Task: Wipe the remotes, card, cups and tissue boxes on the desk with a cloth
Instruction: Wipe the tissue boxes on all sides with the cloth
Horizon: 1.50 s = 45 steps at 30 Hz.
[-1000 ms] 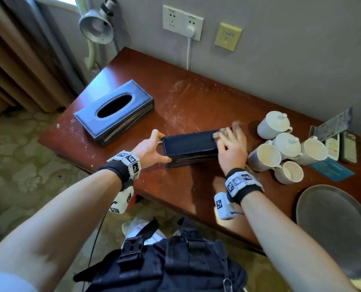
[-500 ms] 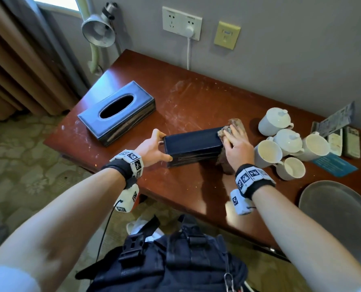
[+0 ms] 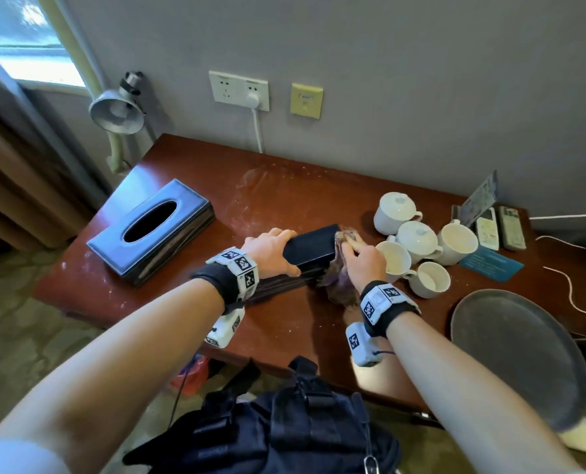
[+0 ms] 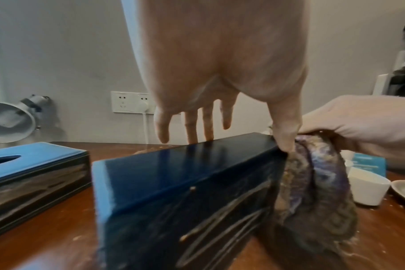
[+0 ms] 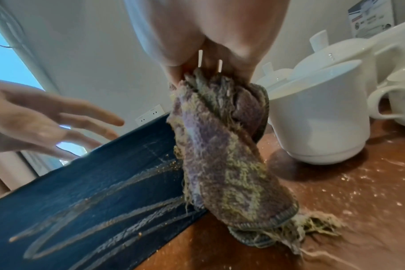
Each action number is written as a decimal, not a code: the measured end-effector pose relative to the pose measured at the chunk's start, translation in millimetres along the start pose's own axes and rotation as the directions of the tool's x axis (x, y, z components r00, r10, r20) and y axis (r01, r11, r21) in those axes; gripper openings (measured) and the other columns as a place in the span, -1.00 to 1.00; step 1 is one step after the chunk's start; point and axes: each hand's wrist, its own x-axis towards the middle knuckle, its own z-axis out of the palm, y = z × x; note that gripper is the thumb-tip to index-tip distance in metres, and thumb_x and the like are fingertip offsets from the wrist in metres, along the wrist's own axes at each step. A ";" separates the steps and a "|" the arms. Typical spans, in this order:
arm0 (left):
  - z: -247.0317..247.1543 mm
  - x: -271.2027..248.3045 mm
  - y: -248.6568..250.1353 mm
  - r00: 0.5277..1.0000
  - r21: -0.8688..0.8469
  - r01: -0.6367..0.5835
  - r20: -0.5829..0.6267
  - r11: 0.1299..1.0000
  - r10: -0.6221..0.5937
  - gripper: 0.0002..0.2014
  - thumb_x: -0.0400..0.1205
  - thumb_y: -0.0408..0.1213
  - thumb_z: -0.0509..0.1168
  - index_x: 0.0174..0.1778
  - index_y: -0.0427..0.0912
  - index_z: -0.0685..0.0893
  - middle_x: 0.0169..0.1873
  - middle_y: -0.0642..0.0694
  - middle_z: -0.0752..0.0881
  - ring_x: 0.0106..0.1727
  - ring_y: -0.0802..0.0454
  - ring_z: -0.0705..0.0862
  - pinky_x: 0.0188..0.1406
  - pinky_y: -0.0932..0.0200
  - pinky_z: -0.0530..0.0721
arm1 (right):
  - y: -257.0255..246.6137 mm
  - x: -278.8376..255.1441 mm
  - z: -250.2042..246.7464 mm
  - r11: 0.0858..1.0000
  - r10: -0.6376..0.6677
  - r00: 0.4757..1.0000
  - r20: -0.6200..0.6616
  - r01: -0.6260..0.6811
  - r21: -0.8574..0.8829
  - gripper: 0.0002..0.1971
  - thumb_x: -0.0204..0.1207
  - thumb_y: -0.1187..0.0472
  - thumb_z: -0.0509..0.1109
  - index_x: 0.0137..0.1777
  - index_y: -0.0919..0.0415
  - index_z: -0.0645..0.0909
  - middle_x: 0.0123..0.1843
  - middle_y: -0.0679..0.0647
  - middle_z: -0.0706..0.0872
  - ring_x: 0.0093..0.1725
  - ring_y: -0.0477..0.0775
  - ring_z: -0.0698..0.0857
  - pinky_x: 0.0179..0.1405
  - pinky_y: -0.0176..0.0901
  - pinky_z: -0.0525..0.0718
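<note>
A dark blue tissue box [image 3: 310, 246] is tilted up on the desk [image 3: 284, 333]; its front side [image 5: 81, 201] carries dusty wipe streaks. My left hand [image 3: 271, 249] grips it from above, fingers over the far edge and thumb [image 4: 286, 138] at the near right corner. My right hand [image 3: 361, 256] clutches a bunched purple-green cloth [image 3: 339, 283] that hangs against the box's right end [image 4: 312, 191]. A second blue tissue box [image 3: 151, 230] lies at the left. Several white cups [image 3: 421, 239] cluster on the right. Two remotes [image 3: 487, 229] and a blue card [image 3: 491, 265] lie beyond them.
A round grey tray [image 3: 514, 357] overhangs the desk's right front. A leaflet [image 3: 479, 200] leans on the wall. A desk lamp [image 3: 117, 111] hangs at the back left, with a plugged socket [image 3: 253, 95] behind. White cables [image 3: 572, 295] trail at the right. Dust specks cover the wood.
My left hand has shifted from the box's left end onto its top, and the box is tilted up more. The cloth has slid from the top right corner down the right end.
</note>
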 end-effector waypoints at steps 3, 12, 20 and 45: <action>3.7 14.6 15.7 1.000 0.031 0.008 -0.009 0.999 -0.008 -0.22 0.54 0.12 0.45 0.64 0.05 0.29 0.49 -0.04 0.43 0.36 -0.16 0.57 0.29 -0.16 0.62 | -1.0 2.3 0.1 0.991 0.009 0.991 0.131 -0.026 0.128 -0.52 0.68 -0.01 0.30 0.57 0.09 0.48 0.60 0.04 0.47 0.57 0.12 0.43 0.52 -0.17 0.30; 9.6 46.2 43.0 0.999 0.155 0.037 -0.026 0.987 -0.033 -0.26 0.54 0.19 0.41 0.59 0.05 0.33 0.28 -0.14 0.46 0.24 -0.18 0.56 0.04 -0.07 0.64 | 8.4 4.5 2.6 0.989 0.011 0.982 0.189 -0.039 0.146 -0.48 0.74 0.10 0.21 0.68 0.10 0.26 0.63 0.13 0.40 0.60 0.16 0.38 0.58 -0.03 0.32; 9.5 58.2 58.3 1.000 0.310 0.027 0.003 0.950 -0.029 -0.23 0.49 0.15 0.48 0.52 -0.12 0.37 0.24 -0.19 0.51 0.24 -0.22 0.57 -0.03 -0.07 0.59 | 16.7 6.9 -29.9 0.955 0.077 0.987 0.144 -0.115 0.275 -0.47 0.74 0.14 0.20 0.69 0.14 0.25 0.65 0.08 0.39 0.63 0.11 0.34 0.61 -0.07 0.24; -53.1 -14.2 -19.2 0.929 -0.466 -0.090 -0.358 0.880 -0.094 -0.16 0.39 0.02 0.63 0.55 0.00 0.39 0.24 0.01 0.70 0.22 0.08 0.68 0.33 0.09 0.62 | -117.5 32.4 -27.7 0.833 -0.554 0.819 0.149 0.543 0.110 -0.65 0.70 -0.06 0.26 0.47 -0.20 0.56 0.56 -0.20 0.51 0.65 -0.12 0.28 0.66 -0.12 0.09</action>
